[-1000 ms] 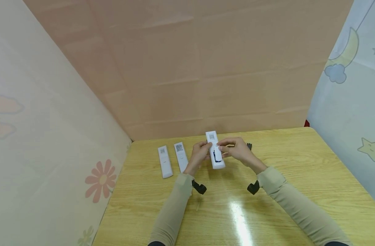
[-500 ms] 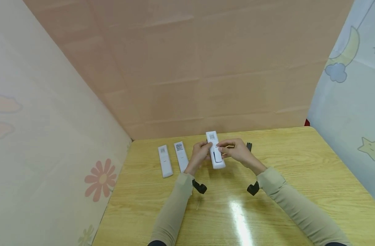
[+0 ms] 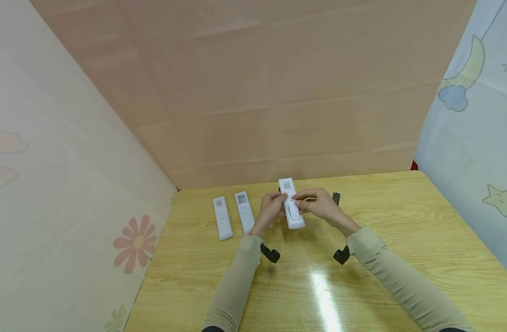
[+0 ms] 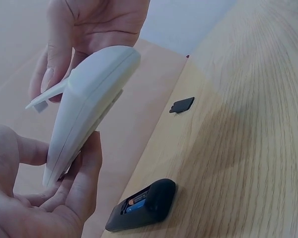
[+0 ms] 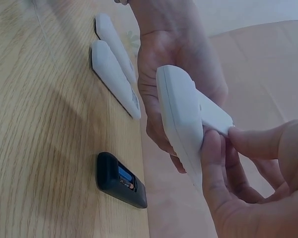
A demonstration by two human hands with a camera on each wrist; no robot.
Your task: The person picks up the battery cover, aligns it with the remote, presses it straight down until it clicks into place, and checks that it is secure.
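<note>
A white remote control (image 3: 287, 185) is held up over the table, its labelled back showing in the head view. My left hand (image 3: 271, 208) grips it along one side, thumb on the back and fingers underneath, as the left wrist view shows. Between thumb and fingers my right hand (image 3: 319, 205) pinches the white battery cover (image 5: 216, 114). One end of the cover meets the remote's back near its lower end. Its pinched end stands up from the back at a slant, with a small grey patch on its underside in the left wrist view. The battery slot is hidden.
Two more white remotes (image 3: 223, 219) (image 3: 244, 210) lie to the left on the wooden table (image 3: 187, 276). A black remote (image 4: 144, 206) with batteries in its uncovered slot lies beyond the hands. A black battery cover (image 4: 183, 105) lies to its right. A papered wall (image 3: 270, 115) borders the back.
The white cover has shifted over the slot in the remote's back; the dark gap seen around it earlier is hidden in the head view. Both hands stay almost in place.
</note>
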